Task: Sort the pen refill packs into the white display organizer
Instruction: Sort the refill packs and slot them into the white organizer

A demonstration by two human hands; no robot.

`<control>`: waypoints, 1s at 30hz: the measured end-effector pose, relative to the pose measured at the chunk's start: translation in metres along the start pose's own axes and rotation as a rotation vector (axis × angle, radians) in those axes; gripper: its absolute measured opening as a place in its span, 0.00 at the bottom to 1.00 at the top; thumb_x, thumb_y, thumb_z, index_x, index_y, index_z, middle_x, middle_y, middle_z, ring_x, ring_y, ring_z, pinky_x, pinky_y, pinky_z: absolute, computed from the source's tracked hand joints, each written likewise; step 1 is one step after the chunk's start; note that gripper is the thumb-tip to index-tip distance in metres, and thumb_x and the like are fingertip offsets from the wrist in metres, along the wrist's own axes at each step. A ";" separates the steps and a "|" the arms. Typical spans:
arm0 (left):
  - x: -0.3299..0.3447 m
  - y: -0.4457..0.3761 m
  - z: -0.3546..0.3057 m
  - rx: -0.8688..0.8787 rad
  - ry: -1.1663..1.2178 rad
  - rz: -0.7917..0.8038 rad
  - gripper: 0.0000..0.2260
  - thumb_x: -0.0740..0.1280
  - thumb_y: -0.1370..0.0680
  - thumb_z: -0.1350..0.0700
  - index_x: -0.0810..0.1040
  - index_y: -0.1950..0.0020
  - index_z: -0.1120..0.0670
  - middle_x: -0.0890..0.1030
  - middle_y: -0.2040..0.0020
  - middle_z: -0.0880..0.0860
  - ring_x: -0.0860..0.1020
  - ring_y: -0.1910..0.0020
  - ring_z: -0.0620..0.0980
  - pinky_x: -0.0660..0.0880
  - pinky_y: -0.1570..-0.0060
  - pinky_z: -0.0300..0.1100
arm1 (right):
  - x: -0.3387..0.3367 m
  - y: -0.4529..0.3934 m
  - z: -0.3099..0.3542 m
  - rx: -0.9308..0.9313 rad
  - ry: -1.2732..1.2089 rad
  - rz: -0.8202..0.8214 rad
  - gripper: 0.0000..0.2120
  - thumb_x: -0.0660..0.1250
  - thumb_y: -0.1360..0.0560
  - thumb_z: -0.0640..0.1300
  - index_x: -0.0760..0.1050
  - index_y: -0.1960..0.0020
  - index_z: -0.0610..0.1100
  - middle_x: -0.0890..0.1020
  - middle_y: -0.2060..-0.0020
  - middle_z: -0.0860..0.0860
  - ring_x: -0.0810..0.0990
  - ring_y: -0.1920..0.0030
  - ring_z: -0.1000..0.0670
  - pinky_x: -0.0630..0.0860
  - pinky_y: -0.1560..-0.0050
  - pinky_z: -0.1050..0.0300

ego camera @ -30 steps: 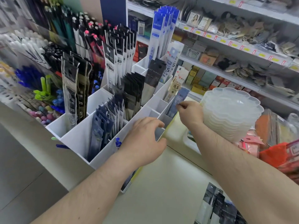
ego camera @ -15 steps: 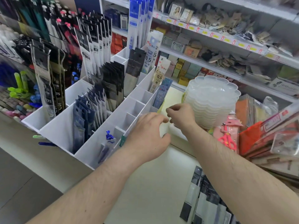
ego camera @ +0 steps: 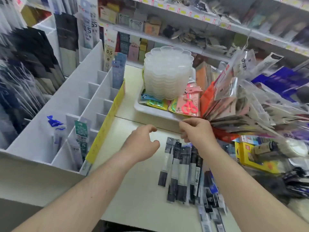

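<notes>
Hovering over the tabletop [ego camera: 133,195], the left hand [ego camera: 142,144] is loosely curled and holds nothing, while the right hand [ego camera: 197,131] has fingers bunched; whether it grips anything is unclear. Loose refill packs [ego camera: 182,169] lie just below both hands, beside the white organizer [ego camera: 70,91].

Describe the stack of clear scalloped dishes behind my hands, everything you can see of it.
The stack of dishes is translucent, whitish plastic by the look of it, many identical pieces nested upright with wavy, flower-like rims. It stands in a white tray on the counter, below the shelves. Packaged pink scissors and other colourful packs lie in the tray against its base. Neither hand touches it. How many dishes it holds cannot be counted.
</notes>
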State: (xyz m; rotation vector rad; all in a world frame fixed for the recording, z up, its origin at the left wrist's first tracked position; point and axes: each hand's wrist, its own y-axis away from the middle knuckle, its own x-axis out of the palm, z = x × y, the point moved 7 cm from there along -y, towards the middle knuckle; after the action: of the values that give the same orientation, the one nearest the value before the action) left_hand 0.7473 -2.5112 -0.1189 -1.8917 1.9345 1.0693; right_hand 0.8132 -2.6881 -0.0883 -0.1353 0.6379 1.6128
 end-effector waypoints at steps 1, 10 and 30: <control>0.012 -0.001 0.004 -0.024 0.006 0.037 0.22 0.66 0.23 0.54 0.71 0.28 0.50 0.73 0.29 0.48 0.72 0.31 0.49 0.69 0.34 0.43 | -0.011 0.006 -0.016 0.049 0.017 -0.024 0.08 0.68 0.24 0.38 0.80 0.60 0.46 0.82 0.64 0.48 0.78 0.72 0.52 0.76 0.67 0.55; 0.103 -0.005 0.007 -0.128 -0.321 0.199 0.36 0.68 0.28 0.37 0.64 0.27 0.54 0.69 0.32 0.55 0.67 0.32 0.56 0.72 0.38 0.51 | -0.055 0.053 -0.092 0.198 0.338 -0.246 0.10 0.68 0.24 0.47 0.79 0.44 0.47 0.80 0.53 0.54 0.78 0.51 0.50 0.73 0.49 0.56; 0.128 -0.012 0.003 -0.015 -0.341 0.121 0.35 0.75 0.28 0.45 0.62 0.28 0.54 0.67 0.36 0.56 0.71 0.36 0.58 0.74 0.43 0.51 | -0.042 0.048 -0.143 0.338 0.991 -0.099 0.55 0.69 0.38 0.75 0.57 0.24 0.43 0.64 0.27 0.41 0.65 0.28 0.40 0.71 0.35 0.43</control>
State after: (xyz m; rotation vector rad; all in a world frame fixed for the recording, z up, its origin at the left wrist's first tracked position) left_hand 0.7396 -2.6066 -0.2052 -1.4951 1.8630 1.3434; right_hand 0.7349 -2.7932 -0.1739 -0.7257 1.6158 1.2484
